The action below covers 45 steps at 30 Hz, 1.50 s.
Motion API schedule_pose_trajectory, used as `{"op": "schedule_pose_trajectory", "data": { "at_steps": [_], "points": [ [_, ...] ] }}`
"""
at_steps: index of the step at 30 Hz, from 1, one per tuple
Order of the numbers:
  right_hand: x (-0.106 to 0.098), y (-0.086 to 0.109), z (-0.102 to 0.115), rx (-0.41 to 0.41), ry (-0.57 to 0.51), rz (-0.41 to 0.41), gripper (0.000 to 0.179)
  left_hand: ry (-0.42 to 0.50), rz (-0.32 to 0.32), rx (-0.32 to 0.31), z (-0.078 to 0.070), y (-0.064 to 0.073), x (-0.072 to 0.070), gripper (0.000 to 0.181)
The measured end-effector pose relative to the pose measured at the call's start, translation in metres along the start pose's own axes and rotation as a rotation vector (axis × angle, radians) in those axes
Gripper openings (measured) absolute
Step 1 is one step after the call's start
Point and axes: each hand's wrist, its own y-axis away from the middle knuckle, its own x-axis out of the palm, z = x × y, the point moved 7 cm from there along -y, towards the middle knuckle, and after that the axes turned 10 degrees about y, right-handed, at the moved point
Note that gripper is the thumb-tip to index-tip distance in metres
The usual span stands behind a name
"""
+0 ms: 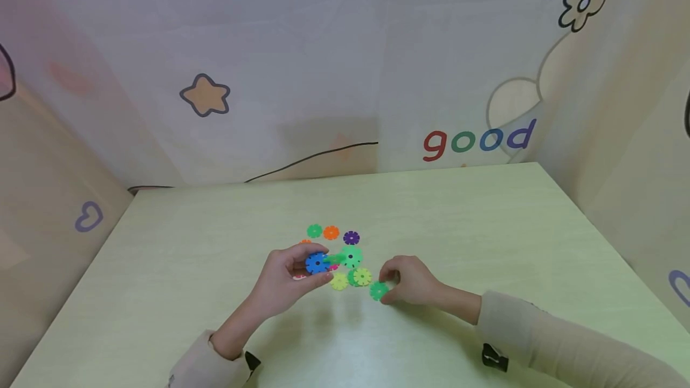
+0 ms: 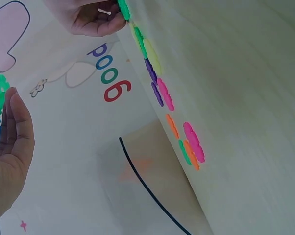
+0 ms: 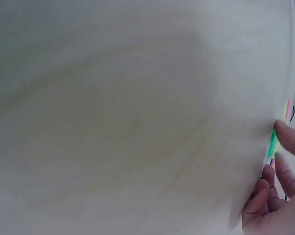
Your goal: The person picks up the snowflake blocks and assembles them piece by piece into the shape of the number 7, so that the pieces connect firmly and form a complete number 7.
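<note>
**A small nook draped in childlike prints**

It looks like a play corner or a screened-off booth; whether it belongs to a home, a school or a studio cannot be told. A pale table (image 1: 458, 214) sits hemmed in by a back sheet (image 1: 323, 47), a left sheet (image 1: 43, 154) and a right sheet (image 1: 631, 136), their creases showing soft, thin material. The prints are cheerful: an outlined star (image 1: 205, 95), a flower (image 1: 583, 3), a purple heart (image 1: 88, 217) and "good" in coloured letters (image 1: 480, 141). Bright, toy-like notched discs (image 1: 351, 238) on the table suit the nursery look.
</note>
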Motion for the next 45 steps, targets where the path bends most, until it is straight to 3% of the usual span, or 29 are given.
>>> {"op": "schedule_pose_trajectory", "data": {
  "at_steps": [16,24,34,45],
  "points": [
    [0.002,-0.002,-0.001,0.017,-0.037,0.062,0.027,-0.010,-0.006,-0.025,0.002,0.000,0.000,0.031],
    [-0.005,0.000,-0.004,0.074,-0.234,0.133,0.015,-0.014,-0.008,-0.020,0.002,0.000,-0.001,0.031],
    [-0.026,0.006,-0.006,0.102,-0.320,0.073,0.010,-0.005,-0.010,-0.012,0.001,0.000,-0.001,0.030],
    [-0.045,0.014,0.008,0.094,-0.431,0.037,0.014,0.021,-0.001,-0.008,-0.001,-0.001,0.001,0.029]
  ]
}}
